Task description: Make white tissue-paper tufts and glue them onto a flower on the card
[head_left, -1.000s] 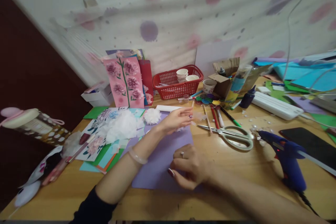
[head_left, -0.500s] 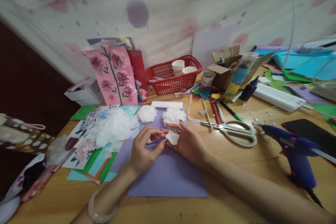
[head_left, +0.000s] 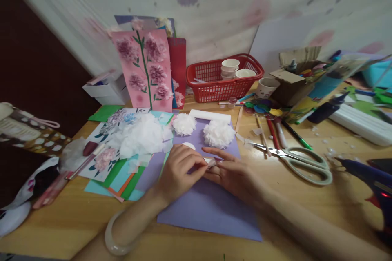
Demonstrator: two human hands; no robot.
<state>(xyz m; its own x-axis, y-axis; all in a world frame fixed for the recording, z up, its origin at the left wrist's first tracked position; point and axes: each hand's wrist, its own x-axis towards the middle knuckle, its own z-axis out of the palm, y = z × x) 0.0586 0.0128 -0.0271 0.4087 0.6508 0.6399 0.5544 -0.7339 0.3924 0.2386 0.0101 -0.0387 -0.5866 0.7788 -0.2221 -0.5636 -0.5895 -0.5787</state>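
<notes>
Above a purple sheet of paper (head_left: pixel 214 212) my two hands meet. My left hand (head_left: pixel 183 167) pinches a small piece of white tissue paper (head_left: pixel 211 163) between thumb and fingertips. Under it my right hand (head_left: pixel 232 173) holds the same piece against its fingers, with the index finger stretched out. A white disc (head_left: pixel 189 145) shows partly behind my left hand. Just beyond my fingers sit two ruffled white paper flowers, a left one (head_left: pixel 184 124) and a right one (head_left: pixel 218 133). A white roll (head_left: pixel 210 116) lies behind them.
Left of the hands a heap of white tissue pieces (head_left: pixel 142 136) lies on coloured sheets. Scissors (head_left: pixel 294 159) and a blue glue gun (head_left: pixel 367 179) are to the right. At the back stand a red basket (head_left: pixel 220 89) with paper cups and a pink flower picture (head_left: pixel 147 69).
My fingers have closed in on the white tissue piece, which now looks crumpled and smaller between them. The view has shifted, so the table's things sit differently in frame.
</notes>
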